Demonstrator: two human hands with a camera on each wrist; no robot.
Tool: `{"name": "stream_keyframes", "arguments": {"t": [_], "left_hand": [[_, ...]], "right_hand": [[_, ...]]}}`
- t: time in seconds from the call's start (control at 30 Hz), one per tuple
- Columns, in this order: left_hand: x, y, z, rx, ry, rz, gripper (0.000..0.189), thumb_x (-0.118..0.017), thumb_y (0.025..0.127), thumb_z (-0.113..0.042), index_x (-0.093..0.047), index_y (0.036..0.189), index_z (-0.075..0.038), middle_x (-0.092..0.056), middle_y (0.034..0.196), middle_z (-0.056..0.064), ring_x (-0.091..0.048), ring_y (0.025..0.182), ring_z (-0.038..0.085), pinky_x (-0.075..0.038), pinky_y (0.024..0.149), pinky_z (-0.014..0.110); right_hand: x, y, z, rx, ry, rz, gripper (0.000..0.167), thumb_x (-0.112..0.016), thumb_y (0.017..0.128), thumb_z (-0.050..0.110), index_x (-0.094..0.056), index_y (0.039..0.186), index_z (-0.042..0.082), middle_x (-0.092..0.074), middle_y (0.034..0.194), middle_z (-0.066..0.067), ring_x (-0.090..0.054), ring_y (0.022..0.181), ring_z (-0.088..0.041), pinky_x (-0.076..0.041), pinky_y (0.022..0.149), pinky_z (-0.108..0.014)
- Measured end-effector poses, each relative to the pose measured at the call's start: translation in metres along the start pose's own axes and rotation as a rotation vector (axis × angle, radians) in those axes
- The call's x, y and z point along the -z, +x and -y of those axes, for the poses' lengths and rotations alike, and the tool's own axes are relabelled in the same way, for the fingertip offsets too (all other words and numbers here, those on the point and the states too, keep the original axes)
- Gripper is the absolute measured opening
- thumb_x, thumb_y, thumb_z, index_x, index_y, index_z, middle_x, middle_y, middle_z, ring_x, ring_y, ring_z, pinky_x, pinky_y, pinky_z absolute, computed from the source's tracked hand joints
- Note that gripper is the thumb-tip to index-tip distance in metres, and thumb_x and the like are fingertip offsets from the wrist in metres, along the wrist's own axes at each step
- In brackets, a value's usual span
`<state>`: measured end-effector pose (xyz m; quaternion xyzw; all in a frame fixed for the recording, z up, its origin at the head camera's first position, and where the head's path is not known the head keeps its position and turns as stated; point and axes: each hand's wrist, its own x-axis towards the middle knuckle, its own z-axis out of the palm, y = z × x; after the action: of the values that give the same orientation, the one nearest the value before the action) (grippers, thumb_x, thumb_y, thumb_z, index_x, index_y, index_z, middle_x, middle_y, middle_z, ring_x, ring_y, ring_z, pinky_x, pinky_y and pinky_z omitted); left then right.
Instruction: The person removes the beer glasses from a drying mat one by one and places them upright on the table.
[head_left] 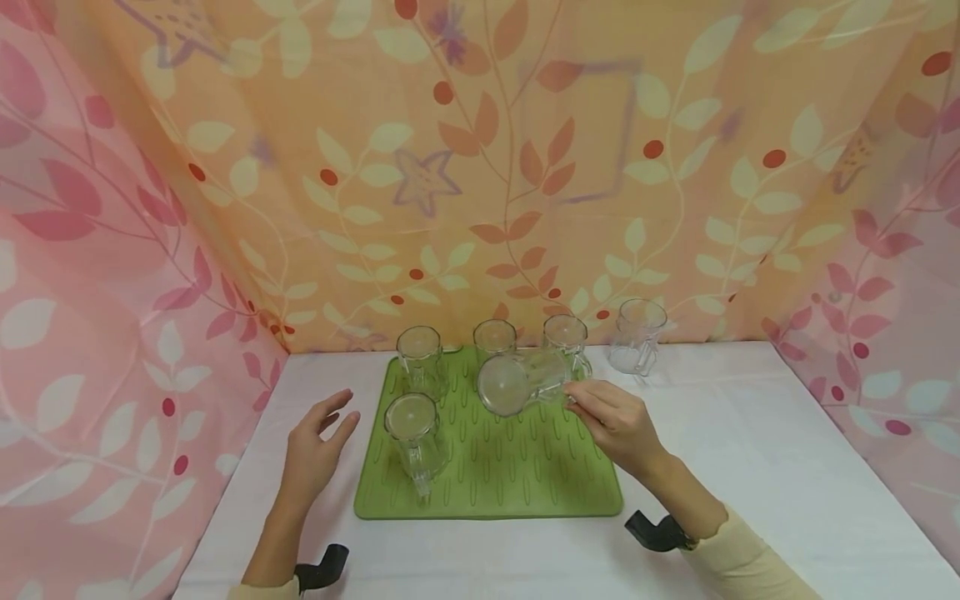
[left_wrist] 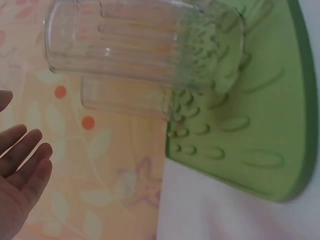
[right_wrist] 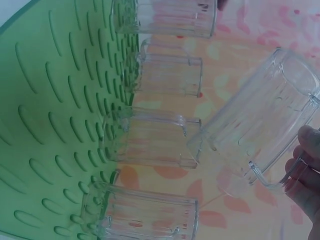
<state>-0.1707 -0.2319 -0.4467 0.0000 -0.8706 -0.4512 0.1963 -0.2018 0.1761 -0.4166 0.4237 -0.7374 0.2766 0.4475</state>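
Observation:
My right hand [head_left: 618, 423] grips the handle of a clear glass mug [head_left: 506, 385], which hangs tilted on its side above the green ridged mat [head_left: 517, 483]. In the right wrist view, the fingers [right_wrist: 302, 187] pinch that handle. My left hand [head_left: 311, 454] hovers left of the mat, fingers apart, holding nothing; part of it [left_wrist: 22, 185] shows in the left wrist view. Nearest to it, a glass mug [head_left: 412, 421] stands at the mat's left front, handle toward me. Another mug [head_left: 422, 358] stands behind that one.
Two more glass mugs, one in the middle [head_left: 495, 333] and one at right [head_left: 564, 332], stand along the mat's back edge. Off the mat at the back right stands another mug [head_left: 637, 337]. A patterned cloth [head_left: 510, 208] hangs behind the white table [head_left: 720, 467].

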Motion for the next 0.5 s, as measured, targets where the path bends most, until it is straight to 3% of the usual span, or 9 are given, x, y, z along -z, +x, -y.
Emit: {"name": "stream_keyframes", "arguments": {"t": [0.2,0.33,0.5], "left_hand": [[-0.006,0.011,-0.02,-0.107,-0.06,0.047,0.04,-0.065,0.094,-0.014,-0.058,0.131,0.0,-0.064,0.129,0.016,-0.057,0.121,0.027,-0.044,0.099,0.008],[-0.012,0.019,-0.033,-0.167,-0.094,0.095,0.042,-0.064,0.093,-0.011,-0.056,0.133,0.0,-0.064,0.128,0.017,-0.058,0.122,0.028,-0.047,0.102,0.022],[-0.019,0.028,-0.049,-0.179,-0.135,0.176,0.043,-0.065,0.093,-0.011,-0.055,0.133,0.002,-0.063,0.128,0.019,-0.058,0.122,0.031,-0.048,0.103,0.038]], "right_hand": [[0.0,0.001,0.001,0.035,-0.015,-0.001,0.033,-0.055,0.1,0.024,-0.075,0.092,-0.002,-0.075,0.087,-0.009,-0.071,0.078,-0.022,-0.059,0.071,-0.029],[-0.001,0.001,0.003,0.052,-0.021,0.005,0.033,-0.055,0.1,0.022,-0.076,0.091,-0.002,-0.075,0.088,-0.009,-0.072,0.079,-0.022,-0.059,0.07,-0.031],[-0.002,0.0,0.004,0.076,-0.017,0.009,0.031,-0.055,0.1,0.02,-0.075,0.092,-0.002,-0.075,0.089,-0.011,-0.072,0.08,-0.024,-0.06,0.07,-0.032]]}}
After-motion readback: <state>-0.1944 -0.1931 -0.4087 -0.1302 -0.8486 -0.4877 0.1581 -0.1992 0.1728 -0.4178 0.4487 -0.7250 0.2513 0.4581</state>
